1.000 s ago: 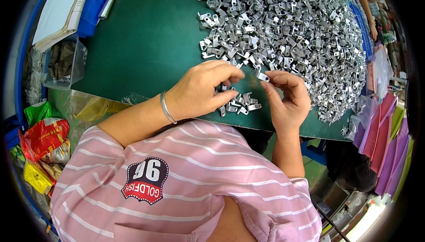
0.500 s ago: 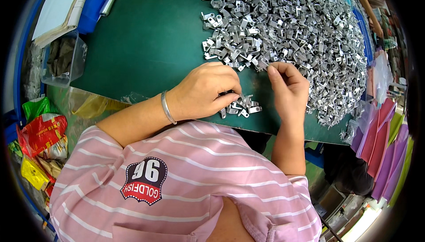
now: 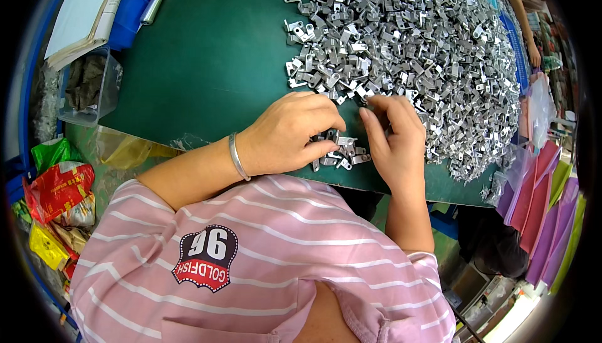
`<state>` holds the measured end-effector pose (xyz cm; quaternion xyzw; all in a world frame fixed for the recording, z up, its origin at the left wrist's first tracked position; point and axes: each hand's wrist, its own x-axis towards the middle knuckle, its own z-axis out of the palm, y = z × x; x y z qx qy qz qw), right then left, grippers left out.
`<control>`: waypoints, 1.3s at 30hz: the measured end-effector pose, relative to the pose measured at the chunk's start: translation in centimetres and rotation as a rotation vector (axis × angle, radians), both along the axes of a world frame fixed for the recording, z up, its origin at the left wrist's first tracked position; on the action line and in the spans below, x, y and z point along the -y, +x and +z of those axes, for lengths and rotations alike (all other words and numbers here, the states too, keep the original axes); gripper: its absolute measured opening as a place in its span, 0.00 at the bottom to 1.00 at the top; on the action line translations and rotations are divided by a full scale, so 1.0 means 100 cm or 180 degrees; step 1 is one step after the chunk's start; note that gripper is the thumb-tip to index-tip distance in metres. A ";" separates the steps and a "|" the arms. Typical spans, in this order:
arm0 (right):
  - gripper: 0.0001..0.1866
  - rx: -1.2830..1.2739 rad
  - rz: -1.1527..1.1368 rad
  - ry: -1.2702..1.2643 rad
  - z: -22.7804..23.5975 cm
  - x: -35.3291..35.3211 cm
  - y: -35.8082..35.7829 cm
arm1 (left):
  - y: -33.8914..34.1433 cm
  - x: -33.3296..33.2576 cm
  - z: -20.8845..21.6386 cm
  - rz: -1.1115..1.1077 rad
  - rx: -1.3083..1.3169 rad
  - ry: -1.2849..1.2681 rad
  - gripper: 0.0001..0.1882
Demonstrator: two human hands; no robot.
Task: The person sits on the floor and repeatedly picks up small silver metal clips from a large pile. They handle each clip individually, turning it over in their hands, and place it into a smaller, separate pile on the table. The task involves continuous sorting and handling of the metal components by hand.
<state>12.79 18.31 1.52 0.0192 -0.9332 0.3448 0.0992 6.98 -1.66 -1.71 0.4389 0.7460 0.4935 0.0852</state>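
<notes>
A large heap of small silver metal brackets [image 3: 401, 36], bent and with holes, covers the far right of the green tabletop [image 3: 188, 48]. My left hand [image 3: 291, 131], with a silver bangle at the wrist, is curled over the table near its front edge. Its thumb and fingers close around a small metal bracket [image 3: 333, 135], partly hidden by them. Just right of it lies a little group of loose brackets [image 3: 351, 155], between my two hands. My right hand [image 3: 399, 137] reaches to the heap's near edge, thumb and forefinger apart and close to the brackets there.
At the left edge stand a clear plastic tub [image 3: 94, 101] with dark cloth, a stack of papers [image 3: 84, 10] and a blue bin [image 3: 128, 14]. Colourful bags [image 3: 59, 189] lie below. Pink and purple sheets [image 3: 539, 199] hang at right. Another person's arm [image 3: 523, 20] shows at far right.
My right hand has moved left, with thumb and forefinger spread at the heap's edge. My left hand's fingers have lifted and parted a little, so the bracket between them shows more.
</notes>
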 end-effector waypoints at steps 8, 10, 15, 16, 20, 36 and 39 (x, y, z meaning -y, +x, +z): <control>0.08 -0.0181 -0.0242 0.0168 -0.005 -0.003 -0.009 | 0.000 -0.001 0.000 -0.0045 -0.0135 0.0055 0.16; 0.06 0.0050 -0.0105 -0.0182 0.002 -0.004 -0.004 | 0.001 -0.001 0.002 0.0041 0.0018 0.0068 0.16; 0.05 0.0556 0.0499 -0.0460 0.011 -0.009 0.006 | 0.001 0.000 -0.002 -0.0016 -0.0186 0.0030 0.16; 0.06 0.0250 0.0495 -0.0134 0.007 -0.011 0.003 | 0.001 0.000 -0.002 -0.0047 -0.0184 0.0006 0.16; 0.08 -0.0350 -0.0229 0.0736 -0.007 0.001 -0.007 | -0.001 0.000 -0.001 -0.0105 -0.0201 -0.0046 0.15; 0.06 -0.0655 -0.0426 0.0269 -0.008 -0.017 0.013 | -0.001 0.000 -0.003 -0.0117 -0.0204 0.0055 0.15; 0.07 -0.0622 -0.0408 0.0245 -0.008 -0.017 0.017 | -0.001 0.000 -0.003 -0.0111 -0.0174 0.0050 0.15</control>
